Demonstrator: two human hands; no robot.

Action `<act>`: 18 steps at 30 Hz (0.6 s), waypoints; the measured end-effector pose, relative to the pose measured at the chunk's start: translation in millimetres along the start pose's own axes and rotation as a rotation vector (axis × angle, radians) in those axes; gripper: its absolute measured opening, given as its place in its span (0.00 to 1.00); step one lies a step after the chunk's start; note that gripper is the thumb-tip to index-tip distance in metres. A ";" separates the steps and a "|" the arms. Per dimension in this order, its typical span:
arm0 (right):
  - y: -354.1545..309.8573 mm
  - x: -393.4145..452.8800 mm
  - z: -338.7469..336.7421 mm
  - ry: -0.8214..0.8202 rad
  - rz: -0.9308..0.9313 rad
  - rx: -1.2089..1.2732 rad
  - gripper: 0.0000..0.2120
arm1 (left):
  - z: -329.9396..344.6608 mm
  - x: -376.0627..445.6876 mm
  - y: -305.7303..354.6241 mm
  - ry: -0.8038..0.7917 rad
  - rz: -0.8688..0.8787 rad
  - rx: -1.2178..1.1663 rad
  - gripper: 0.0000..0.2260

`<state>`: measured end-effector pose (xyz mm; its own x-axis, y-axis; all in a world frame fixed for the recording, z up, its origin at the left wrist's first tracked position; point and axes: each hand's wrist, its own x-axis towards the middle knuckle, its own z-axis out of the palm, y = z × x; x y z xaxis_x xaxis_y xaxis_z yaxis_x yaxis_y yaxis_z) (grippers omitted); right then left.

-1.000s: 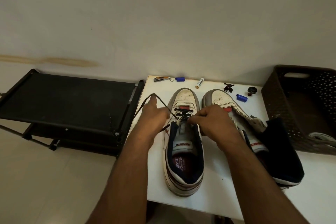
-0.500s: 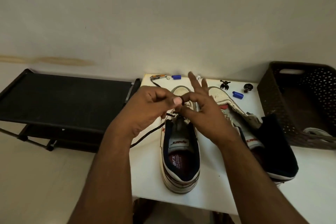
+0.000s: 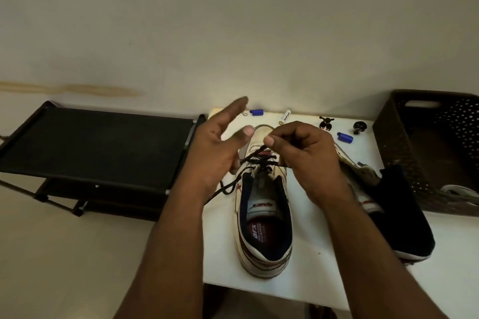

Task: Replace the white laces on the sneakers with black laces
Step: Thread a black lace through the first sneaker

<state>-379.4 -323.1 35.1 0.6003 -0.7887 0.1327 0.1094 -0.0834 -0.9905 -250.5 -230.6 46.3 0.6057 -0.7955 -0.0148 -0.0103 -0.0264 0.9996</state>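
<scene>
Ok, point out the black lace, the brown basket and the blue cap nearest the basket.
black lace (image 3: 255, 160), head view, crossing over the eyelets.
brown basket (image 3: 388, 147), head view, left wall.
blue cap (image 3: 345, 137), head view, its middle.

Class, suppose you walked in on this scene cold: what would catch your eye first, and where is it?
First, the two hands over the white table: the right hand pinches a black lace above the front sneaker, while the left hand hangs open beside it. Next, that sneaker's toe end is already threaded in black. A dark basket stands at the table's right end.
</scene>
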 end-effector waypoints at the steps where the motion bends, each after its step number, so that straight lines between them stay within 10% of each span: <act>1: 0.5 -0.1 -0.5 -0.009 -0.010 0.007 0.03 | 6.3 -0.5 -0.2 -0.049 -0.014 0.005 0.18; 13: -3.4 4.1 -7.0 0.025 -0.073 -0.046 0.08 | 12.7 -4.2 -1.5 -0.165 -0.046 0.092 0.12; 18: -3.3 2.9 -15.5 0.089 -0.043 -0.038 0.08 | -2.3 15.2 -18.6 0.539 -0.020 0.038 0.08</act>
<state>-390.3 -334.5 38.2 0.5224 -0.8348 0.1735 0.1028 -0.1404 -0.9848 -239.2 -240.9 27.5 0.9284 -0.3714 -0.0093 -0.0172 -0.0678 0.9976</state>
